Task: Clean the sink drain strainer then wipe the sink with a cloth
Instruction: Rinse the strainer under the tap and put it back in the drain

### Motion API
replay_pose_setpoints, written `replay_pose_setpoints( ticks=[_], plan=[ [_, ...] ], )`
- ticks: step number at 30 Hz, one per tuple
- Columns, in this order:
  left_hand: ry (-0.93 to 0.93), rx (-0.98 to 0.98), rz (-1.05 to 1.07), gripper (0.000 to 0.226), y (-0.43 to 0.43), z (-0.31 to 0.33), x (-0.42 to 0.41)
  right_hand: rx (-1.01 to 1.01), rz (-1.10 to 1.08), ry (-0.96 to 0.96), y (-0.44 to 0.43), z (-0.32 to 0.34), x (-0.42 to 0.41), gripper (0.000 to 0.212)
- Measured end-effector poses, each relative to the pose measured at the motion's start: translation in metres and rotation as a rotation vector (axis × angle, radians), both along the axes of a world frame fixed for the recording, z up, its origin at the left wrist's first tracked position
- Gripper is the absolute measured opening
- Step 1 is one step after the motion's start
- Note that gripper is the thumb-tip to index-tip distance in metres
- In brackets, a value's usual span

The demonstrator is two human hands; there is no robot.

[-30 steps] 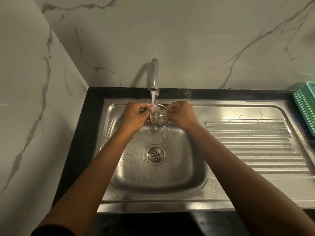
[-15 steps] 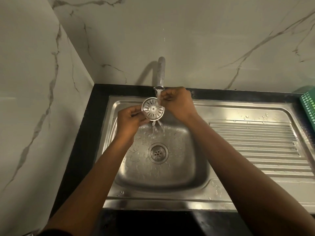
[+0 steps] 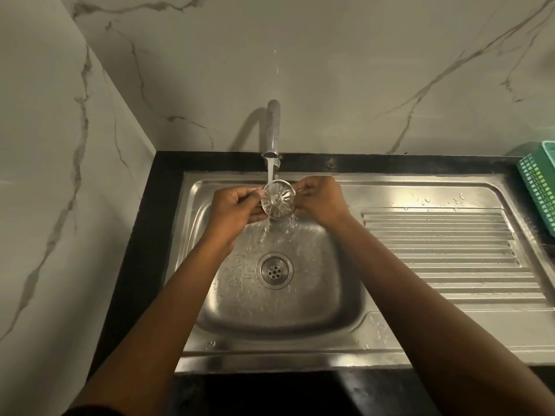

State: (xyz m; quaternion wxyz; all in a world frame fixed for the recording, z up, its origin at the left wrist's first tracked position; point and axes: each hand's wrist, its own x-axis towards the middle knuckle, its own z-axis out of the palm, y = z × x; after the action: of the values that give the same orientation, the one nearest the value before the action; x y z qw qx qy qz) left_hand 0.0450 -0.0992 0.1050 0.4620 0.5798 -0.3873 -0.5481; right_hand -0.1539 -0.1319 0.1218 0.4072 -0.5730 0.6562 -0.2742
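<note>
The round metal drain strainer point(image 3: 277, 199) is held up under the running tap point(image 3: 271, 130), its slotted face turned toward me. My left hand point(image 3: 237, 205) pinches its left edge and my right hand point(image 3: 319, 199) pinches its right edge. Water streams over the strainer and falls into the steel sink basin point(image 3: 330, 295). The open drain hole point(image 3: 274, 270) lies below in the basin's middle. No cloth is in view.
A ribbed steel drainboard point(image 3: 444, 259) extends right of the basin, with water drops on it. A green plastic basket point(image 3: 540, 187) sits at the far right edge. Black countertop point(image 3: 150, 235) frames the sink; marble walls stand behind and at left.
The strainer was turned in the stream. My right hand, which was up by the spout half a second ago, has come down to the strainer's right edge. Water keeps running.
</note>
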Motion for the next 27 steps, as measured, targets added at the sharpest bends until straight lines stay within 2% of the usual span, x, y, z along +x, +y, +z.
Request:
replay_pose_setpoints(
  ticks=[2, 4, 9, 13, 15, 20, 24, 27],
  plan=[
    [-0.018, -0.008, 0.040, 0.010, -0.001, -0.002, 0.007, -0.077, 0.017, -0.019, -0.001, 0.001, 0.007, 0.024],
    [-0.031, -0.010, 0.112, 0.010, -0.002, -0.004, 0.017, -0.149, 0.057, -0.011, -0.004, 0.005, 0.015, 0.020],
    [-0.081, 0.006, 0.212, 0.007, -0.006, -0.013, 0.036, -0.323, 0.159, 0.129, -0.011, 0.018, 0.030, 0.015],
    [-0.119, -0.007, 0.241, 0.006, -0.017, -0.015, 0.036, -0.367, 0.221, 0.174, -0.009, 0.021, 0.032, 0.017],
    [-0.129, 0.000, 0.219, 0.006, -0.027, -0.014, 0.032, -0.375, 0.213, 0.176, -0.005, 0.019, 0.029, 0.014],
    [-0.127, 0.056, -0.007, 0.038, -0.063, -0.007, 0.016, -0.288, 0.108, 0.145, 0.010, 0.002, 0.008, 0.016],
    [0.009, 0.178, -0.123, 0.050, -0.086, -0.003, 0.000, -0.177, 0.007, 0.091, 0.028, -0.014, -0.008, 0.021],
    [0.090, 0.197, -0.103, 0.050, -0.093, -0.004, -0.009, -0.145, -0.040, 0.072, 0.037, -0.023, -0.019, 0.027]
  ],
)
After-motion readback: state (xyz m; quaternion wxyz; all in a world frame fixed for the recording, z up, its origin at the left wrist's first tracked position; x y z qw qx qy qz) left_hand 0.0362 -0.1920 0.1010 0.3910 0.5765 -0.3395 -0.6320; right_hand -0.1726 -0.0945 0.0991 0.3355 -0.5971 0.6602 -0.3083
